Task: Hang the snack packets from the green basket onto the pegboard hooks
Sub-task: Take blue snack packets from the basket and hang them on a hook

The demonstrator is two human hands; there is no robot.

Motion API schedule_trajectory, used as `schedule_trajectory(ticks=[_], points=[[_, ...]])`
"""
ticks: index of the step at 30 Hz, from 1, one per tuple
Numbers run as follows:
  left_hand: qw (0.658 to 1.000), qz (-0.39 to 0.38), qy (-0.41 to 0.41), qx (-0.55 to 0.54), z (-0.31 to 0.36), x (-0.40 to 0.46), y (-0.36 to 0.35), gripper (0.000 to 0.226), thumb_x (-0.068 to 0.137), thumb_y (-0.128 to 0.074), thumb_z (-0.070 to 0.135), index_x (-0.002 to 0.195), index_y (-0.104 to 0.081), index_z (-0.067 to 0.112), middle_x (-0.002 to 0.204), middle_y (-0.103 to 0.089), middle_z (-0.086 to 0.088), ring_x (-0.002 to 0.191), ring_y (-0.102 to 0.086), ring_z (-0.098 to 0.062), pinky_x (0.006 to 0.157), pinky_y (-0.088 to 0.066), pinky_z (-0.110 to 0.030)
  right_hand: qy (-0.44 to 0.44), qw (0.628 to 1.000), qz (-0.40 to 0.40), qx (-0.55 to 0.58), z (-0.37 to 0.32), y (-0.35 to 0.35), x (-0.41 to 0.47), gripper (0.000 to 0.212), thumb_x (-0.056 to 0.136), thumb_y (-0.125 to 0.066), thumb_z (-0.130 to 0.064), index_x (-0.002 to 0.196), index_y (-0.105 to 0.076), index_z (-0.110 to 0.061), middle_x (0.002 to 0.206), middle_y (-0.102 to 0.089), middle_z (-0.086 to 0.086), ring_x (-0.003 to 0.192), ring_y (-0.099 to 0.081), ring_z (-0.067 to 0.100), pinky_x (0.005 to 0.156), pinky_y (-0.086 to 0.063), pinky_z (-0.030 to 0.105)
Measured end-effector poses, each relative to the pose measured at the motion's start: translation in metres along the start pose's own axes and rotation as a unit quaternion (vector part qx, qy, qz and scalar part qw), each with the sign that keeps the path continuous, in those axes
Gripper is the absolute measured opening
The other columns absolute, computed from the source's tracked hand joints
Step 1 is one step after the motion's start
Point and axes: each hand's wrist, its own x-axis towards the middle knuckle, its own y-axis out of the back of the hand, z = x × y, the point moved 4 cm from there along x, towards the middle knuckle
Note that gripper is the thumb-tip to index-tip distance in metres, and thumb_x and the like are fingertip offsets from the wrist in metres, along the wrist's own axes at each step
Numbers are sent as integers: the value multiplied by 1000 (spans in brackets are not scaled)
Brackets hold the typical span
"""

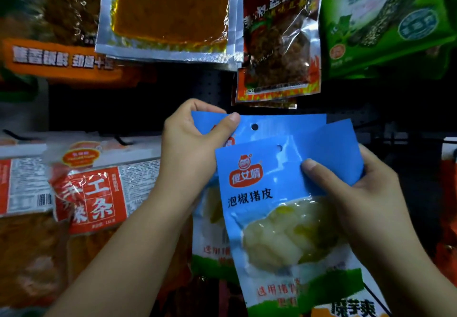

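- Head view: the left hand [190, 141] pinches the top left corner of a rear blue packet [284, 125], thumb on the front face and fingers curled behind the edge, so its grip is clamped on that packet.
- The rear blue packet is held upright in front of the dark pegboard [210, 87]; its round hang hole shows near the top edge, just right of the left thumb.
- The right hand [366, 193] holds a front blue packet [279, 220], thumb pressed on the blue header and fingers wrapped behind, so this grip is clamped too.
- The front blue packet overlaps the rear one and tilts slightly, its top leaning left; it has a hang hole near its top, a red logo, black characters and a clear window showing pale chunks.
- A plain blue panel [331, 153] sticks out behind the front packet by the right thumb; I cannot tell whether it is a third packet.
- Hanging above on the pegboard are a silver-edged pouch [168, 15] with orange-brown contents, a dark red packet [279, 42] just to its right, and a green packet [385, 20] at the far right.
- To the left hang an orange-banded packet [59, 57], blurred, and lower down a red-and-white packet [96, 193] beside the left forearm.
- No free hook can be made out near the blue packets.
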Motion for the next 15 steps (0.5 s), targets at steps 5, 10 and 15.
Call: schedule_trajectory(ticks=[5,10,15], points=[[1000,-8,18,-4,-18,1,-2,21,78,-74,16,71,-55,17,49,-62,9,46,-58,-2,45,-47,-17,-12,1000,-6,5,16,-4,3,16,75,-73,-29,88,-67,-36,79,-71,-13,64,-68,5,47,-50,17],[998,-22,58,7,-41,-1,-3,19,78,-74,23,77,-56,20,56,-66,10,50,-63,-1,45,-48,-17,-32,999,5,-11,40,-10,7,10,77,-74,-26,82,-65,-29,78,-70,-7,64,-67,12,55,-53,35],[996,-8,88,-32,-69,-3,-5,32,79,-72,20,97,-49,33,95,-69,4,79,-71,-7,62,-57,-26,-35,999,23,-21,60,-16,17,11,79,-71,-23,80,-61,-18,77,-68,-3,62,-64,10,54,-49,31]])
